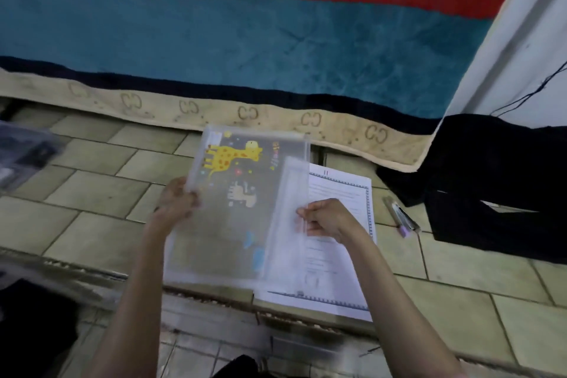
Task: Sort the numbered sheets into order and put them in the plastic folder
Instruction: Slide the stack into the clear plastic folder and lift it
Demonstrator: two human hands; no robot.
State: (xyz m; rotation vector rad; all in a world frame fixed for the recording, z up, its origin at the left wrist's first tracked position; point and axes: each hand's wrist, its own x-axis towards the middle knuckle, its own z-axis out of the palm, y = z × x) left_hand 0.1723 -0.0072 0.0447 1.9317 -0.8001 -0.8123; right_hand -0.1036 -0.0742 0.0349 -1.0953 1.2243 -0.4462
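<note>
Fingers of your left hand (178,199) pinch the left edge of the plastic folder (233,209), and your right hand (328,218) curls round its translucent flap near the right edge, so both hands hold it raised over the tiled floor (98,169). Treat the folder as light, thin and slick: it will likely bow and slide if you hold only one edge, so keep a hand on each side and open it by the flap. The numbered sheets (340,193) lie flat on the floor just under and to the right of it, the top one marked 11; paper that limp is best lifted as a squared stack by one long edge. Motion blur smears the folder, so you cannot tell whether anything is already inside, and its flap and your right forearm cover much of the sheets, hiding how many there are.
</note>
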